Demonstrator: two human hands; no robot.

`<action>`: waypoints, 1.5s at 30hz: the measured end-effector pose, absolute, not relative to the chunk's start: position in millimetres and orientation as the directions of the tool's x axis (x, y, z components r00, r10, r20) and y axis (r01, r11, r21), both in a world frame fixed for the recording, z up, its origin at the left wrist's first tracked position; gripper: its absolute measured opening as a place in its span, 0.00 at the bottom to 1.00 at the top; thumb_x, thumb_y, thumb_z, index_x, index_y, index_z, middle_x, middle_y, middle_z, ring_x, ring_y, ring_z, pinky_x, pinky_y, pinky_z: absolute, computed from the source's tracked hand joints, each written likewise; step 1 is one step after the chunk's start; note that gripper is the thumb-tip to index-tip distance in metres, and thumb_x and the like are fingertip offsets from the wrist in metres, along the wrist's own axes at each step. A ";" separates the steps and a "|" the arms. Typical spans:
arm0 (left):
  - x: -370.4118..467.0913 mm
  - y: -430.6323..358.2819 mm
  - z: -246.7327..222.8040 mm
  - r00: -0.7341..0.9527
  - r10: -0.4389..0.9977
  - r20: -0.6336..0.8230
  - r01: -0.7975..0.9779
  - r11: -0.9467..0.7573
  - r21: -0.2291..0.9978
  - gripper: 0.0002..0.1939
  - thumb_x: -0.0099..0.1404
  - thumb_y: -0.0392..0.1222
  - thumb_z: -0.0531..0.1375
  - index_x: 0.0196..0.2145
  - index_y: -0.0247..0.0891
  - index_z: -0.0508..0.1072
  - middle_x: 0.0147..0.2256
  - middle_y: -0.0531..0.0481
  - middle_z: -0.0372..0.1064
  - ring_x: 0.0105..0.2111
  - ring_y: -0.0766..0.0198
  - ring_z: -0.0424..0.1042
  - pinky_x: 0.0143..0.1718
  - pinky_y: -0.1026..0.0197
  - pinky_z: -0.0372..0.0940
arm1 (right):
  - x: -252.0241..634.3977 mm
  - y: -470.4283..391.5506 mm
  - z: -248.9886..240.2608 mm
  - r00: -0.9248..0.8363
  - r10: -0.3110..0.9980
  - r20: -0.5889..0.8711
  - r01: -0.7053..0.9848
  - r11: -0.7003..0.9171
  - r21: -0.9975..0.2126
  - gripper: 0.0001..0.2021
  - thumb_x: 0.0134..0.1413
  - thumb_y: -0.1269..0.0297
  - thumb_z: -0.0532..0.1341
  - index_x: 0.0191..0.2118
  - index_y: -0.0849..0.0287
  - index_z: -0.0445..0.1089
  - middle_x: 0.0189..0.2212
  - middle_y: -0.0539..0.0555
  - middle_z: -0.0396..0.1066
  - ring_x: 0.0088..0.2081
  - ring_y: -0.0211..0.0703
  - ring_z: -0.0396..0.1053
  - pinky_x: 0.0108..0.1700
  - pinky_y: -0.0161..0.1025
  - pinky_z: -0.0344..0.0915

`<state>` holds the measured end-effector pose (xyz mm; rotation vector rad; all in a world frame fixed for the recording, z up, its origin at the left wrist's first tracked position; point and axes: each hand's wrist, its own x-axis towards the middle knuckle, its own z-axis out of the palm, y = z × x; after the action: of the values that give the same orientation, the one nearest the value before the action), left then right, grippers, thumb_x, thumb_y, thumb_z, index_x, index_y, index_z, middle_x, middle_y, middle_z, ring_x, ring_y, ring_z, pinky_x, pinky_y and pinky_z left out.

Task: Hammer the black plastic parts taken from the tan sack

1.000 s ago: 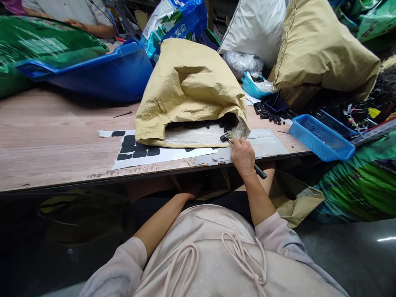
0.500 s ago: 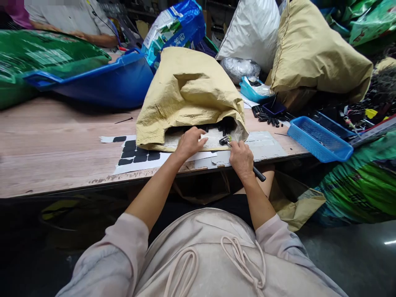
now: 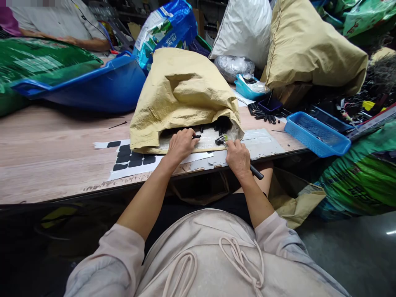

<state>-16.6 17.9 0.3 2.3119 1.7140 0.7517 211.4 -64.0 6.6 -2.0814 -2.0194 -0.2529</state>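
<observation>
The right hand (image 3: pixel 238 157) is closed around the metal shank of a hammer (image 3: pixel 220 140), fingers wrapped together. The hammer's dark, glossy head, with a yellow-green part beside it, lies at the mouth of a creased tan sack (image 3: pixel 185 90); its black cylindrical grip projects below the hand, past the table edge.

The left hand (image 3: pixel 182 145) is at the same opening, left of the hammer head. Its thumb and index finger are clamped on a small black piece (image 3: pixel 196 136), short and narrow; the other fingers are bent close together.

The sack mouth is a wide, irregular slot that exposes a translucent, bumpy lining (image 3: pixel 208 139). Small black parts (image 3: pixel 221 125) are heaped inside, toward the right end.

Beneath the front edge of the sack, a white sheet (image 3: pixel 116 175) carries rows of flat black rounded squares (image 3: pixel 124 155). A smooth grey panel (image 3: pixel 266 140) extends to the right on the wood-grain table (image 3: pixel 58 152).

At the right stands a light-blue rectangular basket (image 3: pixel 318 134) with perforated walls. A smooth, dark-blue plastic basin (image 3: pixel 102 88) is at the left.
</observation>
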 end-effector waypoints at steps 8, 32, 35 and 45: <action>-21.9 -37.2 -16.0 0.392 0.862 0.321 0.679 -0.507 0.531 0.10 0.70 0.49 0.66 0.45 0.43 0.78 0.44 0.45 0.72 0.46 0.50 0.73 0.49 0.52 0.69 | 213.6 -63.8 4.0 0.031 0.953 0.303 0.999 -0.020 -0.038 0.18 0.73 0.71 0.53 0.58 0.56 0.76 0.51 0.63 0.75 0.48 0.56 0.69 0.46 0.46 0.65; -31.2 -23.3 -23.8 0.339 0.890 0.306 0.472 -0.442 0.763 0.10 0.61 0.44 0.68 0.39 0.40 0.82 0.38 0.50 0.75 0.39 0.57 0.74 0.45 0.56 0.69 | 183.2 -105.4 2.9 -0.216 0.869 0.444 0.820 0.409 -0.401 0.22 0.76 0.69 0.53 0.66 0.55 0.76 0.50 0.58 0.80 0.52 0.48 0.78 0.56 0.39 0.73; -31.1 -23.4 -24.3 0.339 0.887 0.313 0.473 -0.448 0.758 0.08 0.62 0.45 0.67 0.37 0.39 0.81 0.36 0.50 0.74 0.37 0.58 0.73 0.43 0.57 0.67 | 182.7 -103.9 1.0 -0.252 0.872 0.419 0.829 0.418 -0.371 0.21 0.74 0.71 0.56 0.64 0.52 0.78 0.44 0.56 0.80 0.47 0.48 0.77 0.50 0.38 0.73; -31.0 -21.9 -26.2 0.316 0.897 0.308 0.462 -0.429 0.776 0.10 0.61 0.45 0.69 0.39 0.39 0.83 0.38 0.49 0.77 0.39 0.57 0.75 0.45 0.55 0.68 | 189.6 -105.8 0.5 -0.180 0.879 0.442 0.859 0.359 -0.365 0.21 0.76 0.70 0.55 0.65 0.53 0.77 0.47 0.57 0.80 0.49 0.48 0.78 0.51 0.38 0.73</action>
<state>-31.0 -21.9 -26.2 2.0212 1.1972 1.0007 189.6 -105.8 0.5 -1.5014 -2.0381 0.0446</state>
